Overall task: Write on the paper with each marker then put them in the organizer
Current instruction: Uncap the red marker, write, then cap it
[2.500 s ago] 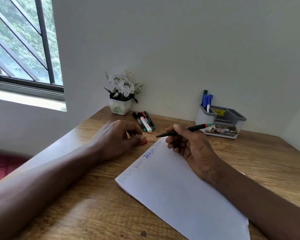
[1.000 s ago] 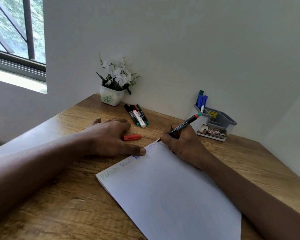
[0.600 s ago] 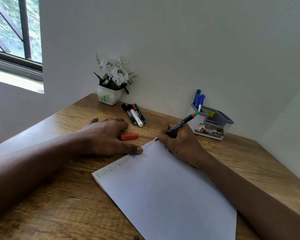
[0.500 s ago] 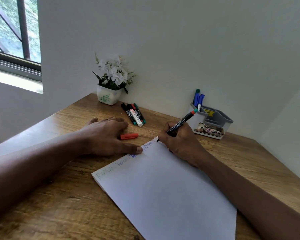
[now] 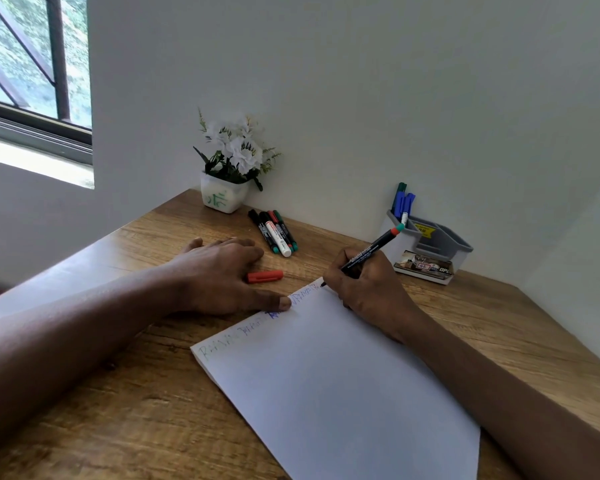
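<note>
The right hand [image 5: 371, 292] curled its fingers round a black marker [image 5: 371, 247], the tip touching the far edge of the paper [image 5: 326, 393]. Just left of that grip lay a red cap [image 5: 264, 276]. Beyond it the left hand [image 5: 215, 275] rested flat, thumb pressing the paper. The organizer [image 5: 440, 244] stood near, behind the grip, holding blue markers [image 5: 404, 202].
</note>
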### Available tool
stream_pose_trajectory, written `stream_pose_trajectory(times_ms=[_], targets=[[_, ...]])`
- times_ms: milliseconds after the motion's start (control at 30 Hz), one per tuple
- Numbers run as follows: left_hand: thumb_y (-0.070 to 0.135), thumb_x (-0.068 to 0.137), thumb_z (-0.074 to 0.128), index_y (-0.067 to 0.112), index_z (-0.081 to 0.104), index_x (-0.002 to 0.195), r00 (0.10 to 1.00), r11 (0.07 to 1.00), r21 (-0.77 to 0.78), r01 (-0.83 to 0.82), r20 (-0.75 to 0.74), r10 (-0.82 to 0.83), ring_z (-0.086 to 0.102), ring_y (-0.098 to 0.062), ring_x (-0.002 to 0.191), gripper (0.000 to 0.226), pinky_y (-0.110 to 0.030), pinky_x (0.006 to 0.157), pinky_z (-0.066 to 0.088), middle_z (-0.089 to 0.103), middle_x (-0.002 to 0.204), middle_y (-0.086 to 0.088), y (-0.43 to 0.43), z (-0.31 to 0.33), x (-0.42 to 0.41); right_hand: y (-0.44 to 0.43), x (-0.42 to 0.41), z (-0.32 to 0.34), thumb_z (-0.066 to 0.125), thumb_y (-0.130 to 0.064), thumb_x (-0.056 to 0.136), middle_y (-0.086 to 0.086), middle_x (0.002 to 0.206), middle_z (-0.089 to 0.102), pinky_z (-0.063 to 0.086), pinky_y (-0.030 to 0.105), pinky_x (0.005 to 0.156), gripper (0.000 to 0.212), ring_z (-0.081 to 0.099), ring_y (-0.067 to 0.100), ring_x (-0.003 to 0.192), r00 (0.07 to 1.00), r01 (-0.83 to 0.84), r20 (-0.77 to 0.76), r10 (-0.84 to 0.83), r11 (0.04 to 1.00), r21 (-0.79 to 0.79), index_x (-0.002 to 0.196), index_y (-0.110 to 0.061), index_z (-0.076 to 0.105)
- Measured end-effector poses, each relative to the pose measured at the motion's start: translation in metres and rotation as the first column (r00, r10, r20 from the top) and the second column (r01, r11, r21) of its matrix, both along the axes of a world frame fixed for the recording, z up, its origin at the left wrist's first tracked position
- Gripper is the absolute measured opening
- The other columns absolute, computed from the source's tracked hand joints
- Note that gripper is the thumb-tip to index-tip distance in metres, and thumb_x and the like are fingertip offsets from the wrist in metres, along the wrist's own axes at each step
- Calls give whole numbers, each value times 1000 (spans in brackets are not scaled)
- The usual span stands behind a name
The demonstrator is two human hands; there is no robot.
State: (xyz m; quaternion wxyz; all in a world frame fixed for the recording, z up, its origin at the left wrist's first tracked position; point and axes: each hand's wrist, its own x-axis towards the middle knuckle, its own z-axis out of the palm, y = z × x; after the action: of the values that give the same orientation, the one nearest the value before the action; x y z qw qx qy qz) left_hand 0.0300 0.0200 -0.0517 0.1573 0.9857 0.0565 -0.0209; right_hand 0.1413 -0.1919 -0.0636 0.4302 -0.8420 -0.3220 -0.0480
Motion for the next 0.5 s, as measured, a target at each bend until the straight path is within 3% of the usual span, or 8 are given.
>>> stream_pose_trajectory(times_ms=[233, 500], targets=[[92, 61, 42, 30, 31, 156, 1000, 1000, -7, -2, -11, 2, 23, -17, 152, 114, -52, 124, 13, 22, 167, 9, 0, 0, 1, 1, -1, -1, 70, -12, 85, 3, 58, 57, 43, 21, 47, 17, 51, 7, 48, 999, 17, -32, -16, 1000, 25, 77, 1, 64], [89, 69, 46, 29, 31, 156, 1000, 1000, 8, -2, -8, 2, 24, -18, 152, 107, -51, 125, 13, 23, 167, 8, 0, 0, 2, 2, 0, -3, 73, -12, 82, 13, 62, 63, 49, 31, 52, 14, 56, 12, 52, 999, 51, 1, -51, 998, 42, 76, -1, 66]])
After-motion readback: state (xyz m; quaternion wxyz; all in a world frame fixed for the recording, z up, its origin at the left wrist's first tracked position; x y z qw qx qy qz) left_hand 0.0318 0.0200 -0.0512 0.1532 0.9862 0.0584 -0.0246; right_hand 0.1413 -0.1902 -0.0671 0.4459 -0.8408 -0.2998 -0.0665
